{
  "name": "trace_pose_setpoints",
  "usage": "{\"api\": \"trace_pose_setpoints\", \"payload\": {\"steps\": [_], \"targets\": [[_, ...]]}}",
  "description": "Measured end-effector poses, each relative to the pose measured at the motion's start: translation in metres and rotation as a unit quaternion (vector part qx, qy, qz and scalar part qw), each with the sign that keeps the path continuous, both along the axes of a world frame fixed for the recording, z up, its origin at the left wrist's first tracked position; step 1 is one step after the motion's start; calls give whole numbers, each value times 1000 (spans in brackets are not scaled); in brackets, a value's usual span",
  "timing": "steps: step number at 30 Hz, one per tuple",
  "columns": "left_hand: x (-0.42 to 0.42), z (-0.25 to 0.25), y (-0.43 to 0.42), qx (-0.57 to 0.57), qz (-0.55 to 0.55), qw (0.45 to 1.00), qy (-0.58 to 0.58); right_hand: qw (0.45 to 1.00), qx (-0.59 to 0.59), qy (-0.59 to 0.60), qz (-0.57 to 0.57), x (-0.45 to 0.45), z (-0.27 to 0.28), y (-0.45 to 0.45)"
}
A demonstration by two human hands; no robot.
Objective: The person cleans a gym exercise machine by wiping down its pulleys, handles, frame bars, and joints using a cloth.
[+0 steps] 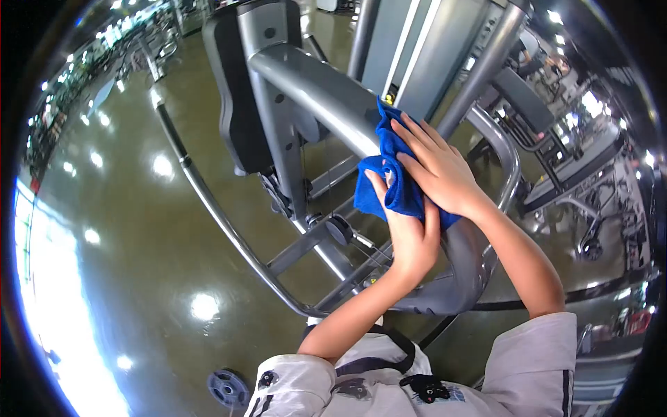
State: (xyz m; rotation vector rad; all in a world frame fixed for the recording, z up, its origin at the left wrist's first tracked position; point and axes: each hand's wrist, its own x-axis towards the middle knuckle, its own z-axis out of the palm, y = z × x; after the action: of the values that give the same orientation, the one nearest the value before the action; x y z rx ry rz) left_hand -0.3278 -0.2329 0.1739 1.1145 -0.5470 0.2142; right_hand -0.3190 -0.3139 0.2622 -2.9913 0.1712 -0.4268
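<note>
A bright blue cloth is bunched over the thick grey beam of a gym machine. My left hand is closed on the cloth from below and the left, its thumb against the fabric. From the right, my right hand curves over the cloth and presses it to the beam, fingers together and pointing up and left. The beam's surface under the cloth and parts of my left fingers are hidden.
A black padded backrest stands at the beam's far end. A long curved metal handle sweeps along the left side. Below lie a pulley and frame bars. At right stands another machine; a weight plate lies on the glossy floor.
</note>
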Motion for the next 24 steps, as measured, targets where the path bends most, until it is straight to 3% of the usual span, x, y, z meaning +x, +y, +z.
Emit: {"api": "trace_pose_setpoints", "payload": {"steps": [2,4,6,14,21,24], "targets": [[-3,-2,13,113,19,990,-81,1000,-3,-21,10,-32,-2,-2],[-4,1,19,143,19,983,-114,998,-26,-52,-7,-65,-6,3],[-9,9,30,273,28,940,-203,997,-5,-77,-15,-97,-12,4],[-33,16,36,329,-18,858,-393,976,82,-177,-98,-185,-86,13],[-30,8,22,304,51,845,-438,977,61,-194,-63,-178,-80,5],[-13,27,22,328,8,828,-454,980,89,-172,-53,-163,-60,-3]]}}
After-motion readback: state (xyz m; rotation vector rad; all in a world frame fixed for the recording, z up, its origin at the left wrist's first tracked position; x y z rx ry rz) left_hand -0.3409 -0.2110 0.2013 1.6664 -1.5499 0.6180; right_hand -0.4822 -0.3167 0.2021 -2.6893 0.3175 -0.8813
